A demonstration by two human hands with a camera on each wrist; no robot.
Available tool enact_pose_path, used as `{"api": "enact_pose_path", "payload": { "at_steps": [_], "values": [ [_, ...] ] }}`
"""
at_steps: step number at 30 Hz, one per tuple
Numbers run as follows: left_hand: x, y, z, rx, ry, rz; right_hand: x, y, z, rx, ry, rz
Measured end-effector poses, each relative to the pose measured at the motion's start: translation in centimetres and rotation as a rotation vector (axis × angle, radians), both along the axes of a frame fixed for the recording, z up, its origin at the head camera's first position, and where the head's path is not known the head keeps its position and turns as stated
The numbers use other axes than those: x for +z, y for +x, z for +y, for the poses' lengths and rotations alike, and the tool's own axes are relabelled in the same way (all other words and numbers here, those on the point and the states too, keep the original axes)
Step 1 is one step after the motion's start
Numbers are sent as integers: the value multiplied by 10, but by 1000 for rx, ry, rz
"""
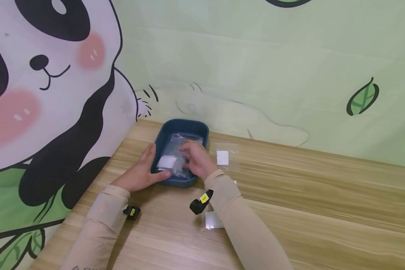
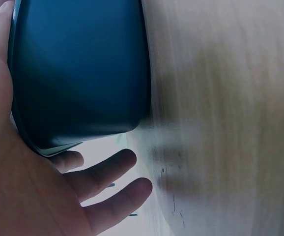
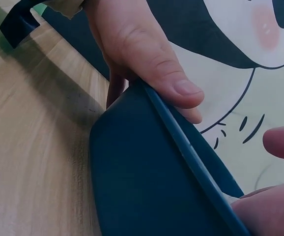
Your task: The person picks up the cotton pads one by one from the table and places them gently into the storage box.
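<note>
- Head view: one blue tray (image 1: 179,183), at the far left of the wood-grain surface (image 1: 310,221), near the wall hanging (image 1: 263,71).
- Inside it: clear bags (image 1: 179,144), overlapping, a white piece (image 1: 167,162) toward the near left.
- Outside, right: one clear bag with white square (image 1: 222,158), lying flat just beside the tray; nearer, another white-filled bag (image 1: 213,220), partly behind the right sleeve (image 1: 253,225).
- Left hand (image 1: 140,172): at the tray's near left corner, thumb over the rim.
- Right hand (image 1: 197,159): over the bags in the tray, fingers loosely bent, no bag plainly pinched.
- Step, by my judgement: placing or arranging bags inside while the left hand steadies the tray.
- Next move, I judge: free the fingers without dragging the slippery plastic; then a flat pinch for the bag at right.
- Left wrist view: left fingers (image 2: 117,201) straight and spread, beyond the tray wall.
- Right wrist view: right thumb and a finger apart; fingertip contact inside, I cannot tell.
</note>
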State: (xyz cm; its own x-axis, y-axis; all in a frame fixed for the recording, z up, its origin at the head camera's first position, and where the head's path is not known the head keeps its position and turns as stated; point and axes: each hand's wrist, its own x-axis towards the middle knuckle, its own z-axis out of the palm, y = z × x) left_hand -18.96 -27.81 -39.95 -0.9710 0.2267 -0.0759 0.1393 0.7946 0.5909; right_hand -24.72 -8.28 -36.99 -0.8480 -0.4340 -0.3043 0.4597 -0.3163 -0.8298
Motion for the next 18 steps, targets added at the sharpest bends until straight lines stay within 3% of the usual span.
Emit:
{"api": "enact_pose_path", "payload": {
  "at_steps": [9, 15, 18],
  "values": [
    [-2, 0, 0, 1, 10, 2, -1, -3, -2, -34, 94, 9],
    [-1, 0, 0, 1, -9, 3, 17, 3, 7, -49, 295, 151],
    [0, 0, 0, 6, -17, 1, 27, 5, 17, -15, 323, 224]
  ]
}}
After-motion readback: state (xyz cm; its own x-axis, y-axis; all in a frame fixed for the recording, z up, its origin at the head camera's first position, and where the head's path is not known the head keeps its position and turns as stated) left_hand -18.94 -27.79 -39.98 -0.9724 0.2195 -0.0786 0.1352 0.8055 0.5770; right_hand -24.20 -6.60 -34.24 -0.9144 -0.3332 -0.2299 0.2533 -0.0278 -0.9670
